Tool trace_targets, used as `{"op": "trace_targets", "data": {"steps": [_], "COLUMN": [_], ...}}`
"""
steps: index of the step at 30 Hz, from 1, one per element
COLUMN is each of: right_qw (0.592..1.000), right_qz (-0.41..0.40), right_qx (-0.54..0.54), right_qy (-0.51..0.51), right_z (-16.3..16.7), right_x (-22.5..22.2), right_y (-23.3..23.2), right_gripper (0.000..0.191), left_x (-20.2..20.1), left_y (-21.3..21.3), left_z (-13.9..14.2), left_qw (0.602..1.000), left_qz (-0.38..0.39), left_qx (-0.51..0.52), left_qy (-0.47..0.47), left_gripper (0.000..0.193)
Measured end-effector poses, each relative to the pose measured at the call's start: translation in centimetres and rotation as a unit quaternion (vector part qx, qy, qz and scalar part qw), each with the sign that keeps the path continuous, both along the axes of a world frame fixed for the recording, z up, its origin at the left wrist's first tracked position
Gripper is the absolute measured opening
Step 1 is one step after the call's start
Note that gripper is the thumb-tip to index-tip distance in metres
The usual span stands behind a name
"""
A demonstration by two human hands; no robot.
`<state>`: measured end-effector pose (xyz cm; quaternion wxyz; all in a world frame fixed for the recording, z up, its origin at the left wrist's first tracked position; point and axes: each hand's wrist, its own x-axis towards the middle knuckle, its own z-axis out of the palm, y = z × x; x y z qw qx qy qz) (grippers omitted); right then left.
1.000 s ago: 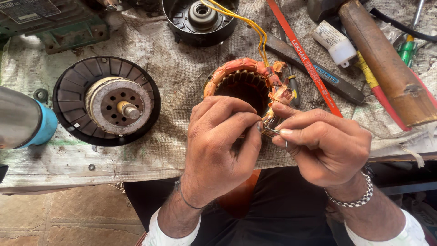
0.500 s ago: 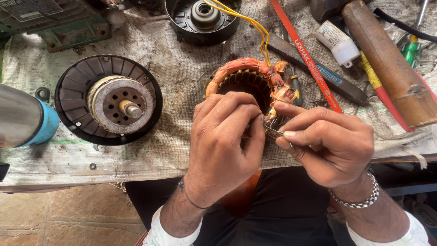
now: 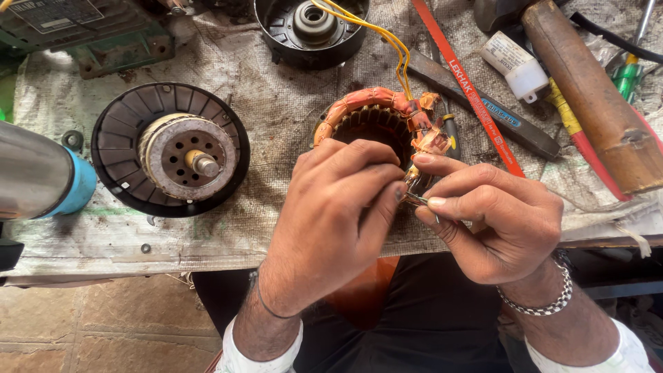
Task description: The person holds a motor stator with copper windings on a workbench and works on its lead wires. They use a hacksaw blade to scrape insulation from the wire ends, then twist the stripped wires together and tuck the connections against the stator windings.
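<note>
Seen from above, two hands meet at the near edge of a cloth-covered counter (image 3: 276, 103). The left hand (image 3: 331, 214) and the right hand (image 3: 494, 217) both pinch thin wire ends (image 3: 413, 198) beside an orange-wound motor stator (image 3: 376, 121). A round black rotor plate (image 3: 170, 148) lies well to the left.

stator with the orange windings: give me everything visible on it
The stator is a ring of dark slotted laminations, its copper coils wrapped in orange-red tape. It lies flat on the cloth-covered bench, bore up. Yellow leads rise from its far right side. The left hand covers its near edge; the right hand pinches fine wires there.
</note>
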<state>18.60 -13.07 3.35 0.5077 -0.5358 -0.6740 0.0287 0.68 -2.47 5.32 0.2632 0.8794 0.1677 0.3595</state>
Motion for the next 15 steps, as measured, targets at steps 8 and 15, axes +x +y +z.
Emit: {"op": "trace_targets", "data": {"steps": [8, 15], "right_qw": [1.000, 1.000], "right_qz": [-0.007, -0.002], "right_qx": [0.001, 0.001], "right_qy": [-0.026, -0.019], "right_z": [0.3, 0.3], "right_x": [0.1, 0.1], "right_y": [0.0, 0.0], "right_gripper": [0.018, 0.017], "left_x": [2.4, 2.4], "left_y": [0.2, 1.9], "left_z": [0.2, -0.4], "left_qw": [0.996, 0.992], "left_qz": [0.077, 0.117], "left_qx": [0.020, -0.024], "left_qy": [0.031, -0.035], "left_gripper": [0.011, 0.008]}}
